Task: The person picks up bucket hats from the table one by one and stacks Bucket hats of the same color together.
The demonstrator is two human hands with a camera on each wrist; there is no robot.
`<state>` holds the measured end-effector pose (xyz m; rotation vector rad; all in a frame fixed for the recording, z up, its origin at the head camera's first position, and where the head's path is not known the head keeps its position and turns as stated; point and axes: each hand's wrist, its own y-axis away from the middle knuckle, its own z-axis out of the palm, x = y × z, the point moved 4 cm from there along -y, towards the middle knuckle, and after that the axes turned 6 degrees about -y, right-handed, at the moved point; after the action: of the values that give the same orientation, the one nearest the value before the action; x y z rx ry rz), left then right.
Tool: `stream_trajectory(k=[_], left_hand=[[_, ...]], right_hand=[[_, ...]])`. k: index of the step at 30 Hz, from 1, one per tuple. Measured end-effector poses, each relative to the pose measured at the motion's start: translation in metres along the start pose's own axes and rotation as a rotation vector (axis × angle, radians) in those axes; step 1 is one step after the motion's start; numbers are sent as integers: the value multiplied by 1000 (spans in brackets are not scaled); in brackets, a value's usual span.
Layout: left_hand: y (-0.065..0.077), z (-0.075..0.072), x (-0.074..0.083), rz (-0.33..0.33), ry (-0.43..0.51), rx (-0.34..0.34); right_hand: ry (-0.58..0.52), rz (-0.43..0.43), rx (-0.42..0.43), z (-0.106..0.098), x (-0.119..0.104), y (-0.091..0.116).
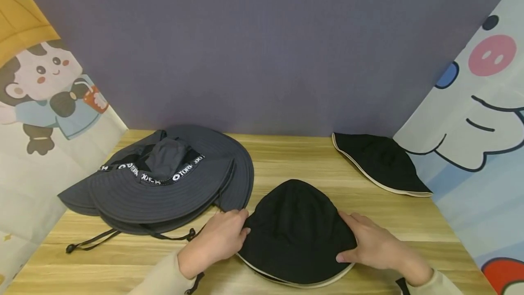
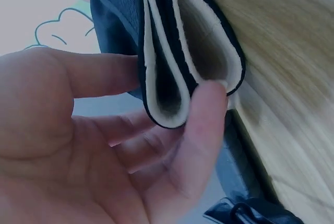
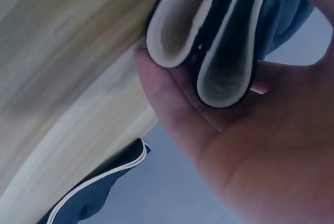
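Note:
A black bucket hat (image 1: pixel 296 231) with cream edging lies flattened at the front middle of the table, crown away from me. Both wrist views show two folded brims, one over the other, so a second black hat (image 2: pixel 209 4) sits under the first. My left hand (image 1: pixel 223 236) grips the left side of the pair, thumb on the upper brim and fingers curled round the folded edges. On the opposite side my right hand (image 1: pixel 370 242) holds the brims, thumb on top and fingers beneath the folds (image 3: pixel 227 93).
Several dark grey wide-brimmed hats (image 1: pixel 163 204) with lettered bands and chin cords (image 1: pixel 96 239) are piled at the left. Another black hat (image 1: pixel 376 160) lies folded at the back right. A grey panel (image 1: pixel 262 49) rises behind the wooden table (image 1: pixel 282 154), with printed cloths at both sides.

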<state>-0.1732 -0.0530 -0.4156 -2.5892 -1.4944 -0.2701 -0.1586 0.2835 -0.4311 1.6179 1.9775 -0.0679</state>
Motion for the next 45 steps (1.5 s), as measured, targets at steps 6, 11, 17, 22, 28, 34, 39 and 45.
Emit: stream_trajectory(k=[6,11,17,22,28,34,39,45], left_hand=[[8,2,12,3,-123,16],[11,4,19,-3,-95,-187],[9,8,23,21,-133,-228],[6,11,23,31,-182,-224],[0,13,24,39,-216,-249],[-6,14,25,16,-193,-257],[-15,16,24,20,-175,-254],[-24,17,23,4,-176,-258]], right_hand=[[18,11,-1,2,-3,2],[47,-15,-37,4,-9,6],[138,-19,-41,11,-13,7],[163,-11,-13,14,-15,7],[164,-8,-22,13,-14,5],[150,12,-25,11,-7,1],[148,6,-19,7,-4,-2],[168,-8,7,5,-3,-3]])
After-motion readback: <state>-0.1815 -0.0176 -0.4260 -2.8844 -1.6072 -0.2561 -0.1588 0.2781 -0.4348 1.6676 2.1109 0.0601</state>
